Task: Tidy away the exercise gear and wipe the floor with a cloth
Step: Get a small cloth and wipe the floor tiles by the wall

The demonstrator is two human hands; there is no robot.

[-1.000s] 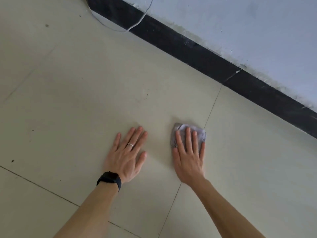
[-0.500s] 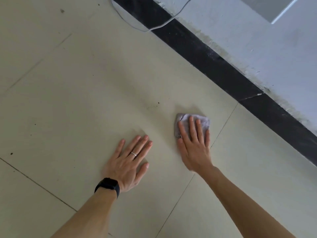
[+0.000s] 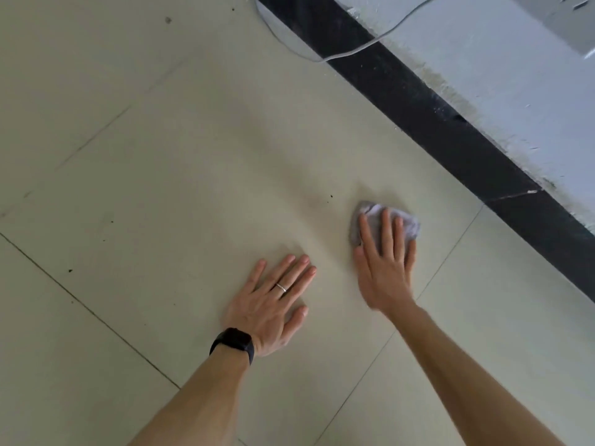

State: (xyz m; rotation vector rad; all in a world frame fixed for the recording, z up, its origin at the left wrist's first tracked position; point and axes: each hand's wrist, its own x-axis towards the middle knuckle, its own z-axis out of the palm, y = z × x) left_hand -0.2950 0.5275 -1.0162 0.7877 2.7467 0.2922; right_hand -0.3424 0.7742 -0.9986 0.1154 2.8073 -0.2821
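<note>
**Right hand (image 3: 384,268) flat on the cloth (image 3: 410,225), left hand (image 3: 270,307) braced beside it**

Our right hand lies palm down with its fingers straight and slightly spread. It presses on the small pale grey cloth without closing round it. The cloth is bunched under the fingertips on the cream tiled floor (image 3: 193,156), towards the floor's far edge. It sits near the black skirting (image 3: 450,123) but apart from it, just left of a grout line (image 3: 450,252) that runs back under our right forearm.

Our left hand rests flat on the same tile, released and holding nothing, fingers straight, close to the right hand but not touching it. We see a ring (image 3: 281,287) on one finger and a black watch (image 3: 233,344) on the wrist.

A dark speck (image 3: 331,196) lies on the tile just left of the cloth. At the far edge a thin pale cable (image 3: 354,49) loops from the floor across the skirting and up the light wall (image 3: 515,91).
</note>
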